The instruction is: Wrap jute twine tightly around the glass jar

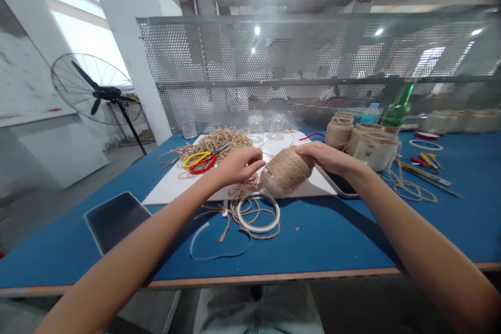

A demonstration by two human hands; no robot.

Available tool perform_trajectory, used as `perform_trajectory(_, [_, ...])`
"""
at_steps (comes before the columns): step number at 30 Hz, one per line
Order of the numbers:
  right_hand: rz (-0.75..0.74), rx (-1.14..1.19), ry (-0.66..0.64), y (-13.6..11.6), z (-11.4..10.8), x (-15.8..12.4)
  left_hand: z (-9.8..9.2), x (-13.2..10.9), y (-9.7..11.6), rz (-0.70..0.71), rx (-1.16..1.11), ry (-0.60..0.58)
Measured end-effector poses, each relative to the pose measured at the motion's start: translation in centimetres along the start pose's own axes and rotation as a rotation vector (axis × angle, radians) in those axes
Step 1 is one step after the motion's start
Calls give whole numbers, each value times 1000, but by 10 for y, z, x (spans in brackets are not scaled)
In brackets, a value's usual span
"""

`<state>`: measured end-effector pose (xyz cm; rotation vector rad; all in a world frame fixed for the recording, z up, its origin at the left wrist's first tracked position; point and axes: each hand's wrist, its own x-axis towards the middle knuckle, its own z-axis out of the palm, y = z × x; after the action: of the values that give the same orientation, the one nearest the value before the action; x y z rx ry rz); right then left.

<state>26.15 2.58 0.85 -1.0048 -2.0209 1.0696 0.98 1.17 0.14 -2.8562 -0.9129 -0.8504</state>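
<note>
My right hand (324,155) grips a glass jar wrapped in jute twine (290,167), its fingers over the wrapped side. The jar is tilted above the front of a white board (313,182), its bare glass part toward the lower left. Just left of the jar is my left hand (243,165), thumb and fingers drawn together in a pinch. Thin strands pass close to those fingertips; what they hold is too small to make out. Behind the left hand lies a loose heap of twine (223,140), with scissors with red and yellow handles (201,162) on it.
Nearer me lie a white ring (258,229), twine scraps and a clear strip (221,257). Glass jars (255,128) stand behind. At right are twine-wrapped jars (338,131), a green bottle (397,107) and tools (426,162). A dark tablet (117,222) lies left.
</note>
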Motion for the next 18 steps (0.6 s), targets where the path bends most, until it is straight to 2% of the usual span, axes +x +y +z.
perform_trajectory(5, [-5,-36,-11,2,-3,1,0,-1,-2,-3,17,16])
perform_trajectory(12, [-5,-85,7,-3,-3,0,4,-3,-1,-28,95,-30])
perform_trajectory(18, [-23,-39,-38,-6,-1,-2,8,-4,-3,-66,101,-83])
